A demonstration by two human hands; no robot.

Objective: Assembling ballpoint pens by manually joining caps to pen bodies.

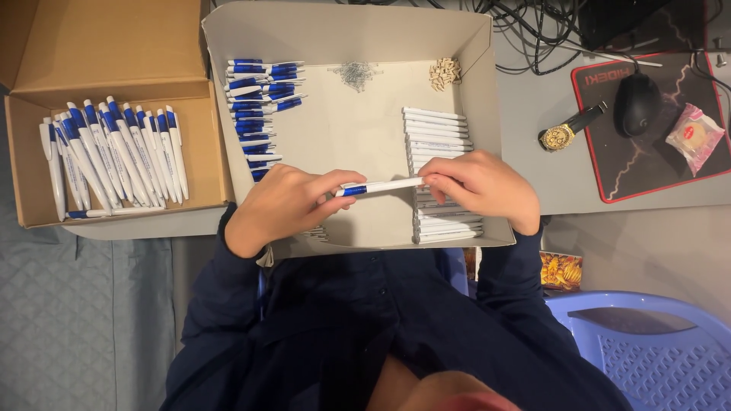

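Your left hand and right hand both pinch the light, stiff, slippery white-and-blue plastic pen; grip its ends

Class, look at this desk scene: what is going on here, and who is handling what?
A person in a dark shirt holds one blue-and-white pen between both hands, the left hand at its blue end and the right hand at its white end, above a shallow cardboard tray. The tray holds blue pen parts, white barrels, small springs and some small tan pieces. Finished pens lie in a brown box beside it.
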